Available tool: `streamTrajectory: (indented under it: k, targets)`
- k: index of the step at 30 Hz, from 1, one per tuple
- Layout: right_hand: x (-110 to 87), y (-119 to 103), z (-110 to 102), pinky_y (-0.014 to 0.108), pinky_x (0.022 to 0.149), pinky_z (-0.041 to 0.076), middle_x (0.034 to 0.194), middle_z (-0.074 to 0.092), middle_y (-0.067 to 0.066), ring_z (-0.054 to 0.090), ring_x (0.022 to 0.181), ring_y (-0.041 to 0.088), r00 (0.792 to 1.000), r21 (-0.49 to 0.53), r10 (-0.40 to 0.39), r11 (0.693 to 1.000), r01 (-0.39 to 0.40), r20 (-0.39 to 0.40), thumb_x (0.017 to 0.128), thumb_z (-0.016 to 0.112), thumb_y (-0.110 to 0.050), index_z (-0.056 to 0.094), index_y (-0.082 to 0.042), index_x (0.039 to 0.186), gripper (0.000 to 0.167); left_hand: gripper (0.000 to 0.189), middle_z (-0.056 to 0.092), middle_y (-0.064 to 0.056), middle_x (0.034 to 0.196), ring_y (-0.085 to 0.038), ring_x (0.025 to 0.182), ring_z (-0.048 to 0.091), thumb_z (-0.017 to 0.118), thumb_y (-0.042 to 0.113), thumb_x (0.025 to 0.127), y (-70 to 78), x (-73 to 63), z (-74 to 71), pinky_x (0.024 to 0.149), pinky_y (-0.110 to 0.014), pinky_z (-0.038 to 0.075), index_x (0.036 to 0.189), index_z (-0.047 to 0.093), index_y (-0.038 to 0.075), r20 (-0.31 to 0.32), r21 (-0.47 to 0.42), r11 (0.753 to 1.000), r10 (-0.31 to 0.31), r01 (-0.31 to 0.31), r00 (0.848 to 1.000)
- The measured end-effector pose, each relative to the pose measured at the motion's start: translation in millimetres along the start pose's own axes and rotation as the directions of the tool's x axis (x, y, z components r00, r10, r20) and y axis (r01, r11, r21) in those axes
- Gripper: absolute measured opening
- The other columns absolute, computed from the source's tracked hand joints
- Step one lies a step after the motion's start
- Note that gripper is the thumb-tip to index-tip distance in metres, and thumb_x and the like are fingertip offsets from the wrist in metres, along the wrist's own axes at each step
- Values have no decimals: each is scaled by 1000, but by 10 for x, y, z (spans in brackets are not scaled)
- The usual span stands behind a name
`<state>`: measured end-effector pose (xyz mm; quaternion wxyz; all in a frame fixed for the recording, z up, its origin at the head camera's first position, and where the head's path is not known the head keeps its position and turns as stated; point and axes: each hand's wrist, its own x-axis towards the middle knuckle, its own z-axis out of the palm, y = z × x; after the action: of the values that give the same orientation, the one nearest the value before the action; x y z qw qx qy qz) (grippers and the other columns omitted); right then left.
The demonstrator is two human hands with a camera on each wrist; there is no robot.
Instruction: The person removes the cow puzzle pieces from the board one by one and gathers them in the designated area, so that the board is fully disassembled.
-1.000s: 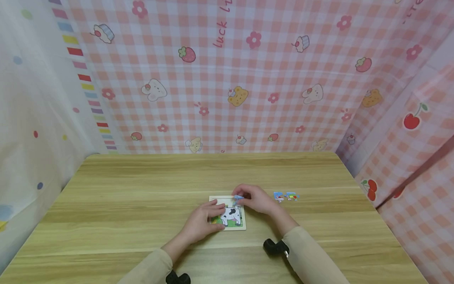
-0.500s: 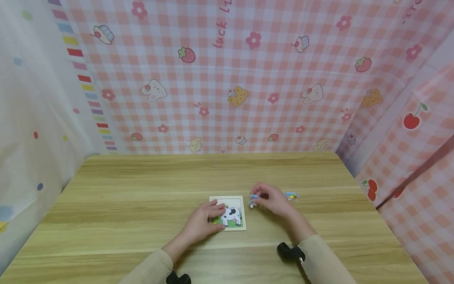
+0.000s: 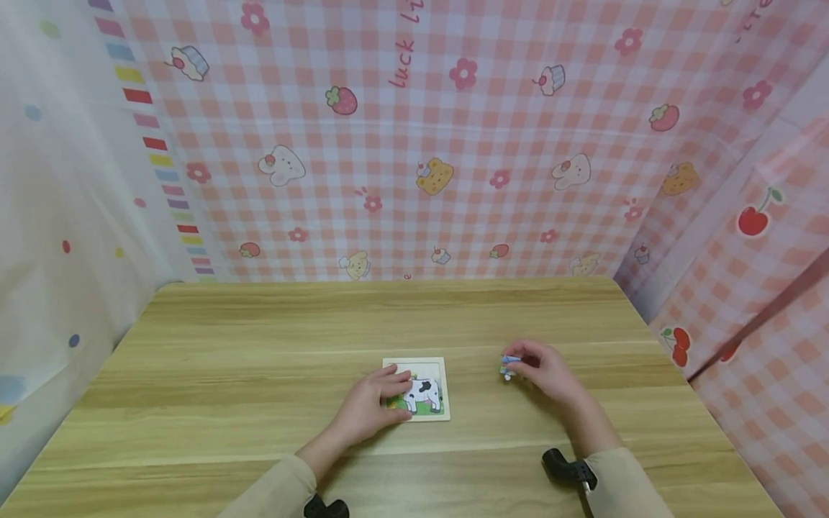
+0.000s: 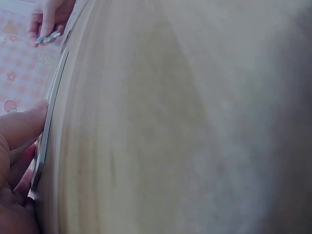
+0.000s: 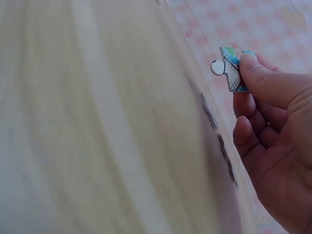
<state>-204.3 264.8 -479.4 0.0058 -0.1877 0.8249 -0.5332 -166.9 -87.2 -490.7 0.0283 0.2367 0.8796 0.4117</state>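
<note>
My left hand (image 3: 368, 404) rests on the left side of a small square cow jigsaw puzzle (image 3: 424, 392), its fingers spread over the picture. A black-and-white cow on green shows in the lower part, with a pale strip above it inside the frame. In the left wrist view the thumb (image 4: 24, 127) lies on the board's edge. My right hand (image 3: 547, 374) pinches a blue-and-white jigsaw piece (image 5: 233, 73) between thumb and fingers, to the right of the puzzle. Its round white knob sticks out. Other loose pieces (image 5: 219, 141) lie below that hand, seen edge-on; the head view hides them behind it.
The light wood table (image 3: 259, 331) spreads around the hands. A pink checked cloth (image 3: 388, 144) hangs behind its far edge, with more cloth at both sides. A black wrist mount (image 3: 566, 467) hangs by the right sleeve, another (image 3: 326, 507) by the left.
The right hand has carried the jigsaw piece from above the puzzle's upper right corner off to the right, near the loose pieces. The left hand has stayed on the puzzle.
</note>
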Motion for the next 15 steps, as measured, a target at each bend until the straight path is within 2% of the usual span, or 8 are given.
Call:
streamTrajectory:
  k: [4, 6, 11, 15]
  targets:
    - [-83, 60, -99, 20, 64, 48, 92, 71, 12, 60, 78, 4, 999, -10, -29, 1000, 29, -39, 95, 67, 8, 67, 11, 106, 12, 50, 64, -13, 141, -41, 142, 46, 88, 14, 81, 5, 2, 1, 118, -64, 31, 125, 72, -2, -4, -8, 1000, -9, 8, 1000]
    - [-122, 77, -143, 19, 68, 49, 92, 71, 11, 60, 79, 3, 998, -23, -21, 1000, 19, -57, 95, 67, 8, 67, 12, 107, 12, 50, 63, -13, 142, -41, 142, 47, 88, 15, 81, 2, 3, 6, 117, -65, 31, 125, 72, -2, -11, -15, 1000, -17, 17, 1000]
    - [-190, 97, -240, 19, 73, 50, 95, 71, 8, 60, 83, 3, 995, -63, 31, 997, -37, -92, 96, 68, 4, 68, 8, 109, 13, 48, 63, -13, 142, -40, 140, 49, 87, 13, 81, -20, 11, 12, 118, -63, 32, 124, 73, -2, -50, -101, 994, -54, 48, 997]
    - [-225, 116, -305, 19, 73, 50, 96, 71, 12, 60, 83, 3, 992, -76, 50, 995, -59, -116, 96, 69, 2, 69, 7, 110, 15, 46, 62, -12, 143, -40, 141, 49, 87, 12, 81, -57, 10, -13, 120, -59, 31, 123, 74, -1, -103, -165, 984, -83, 65, 991]
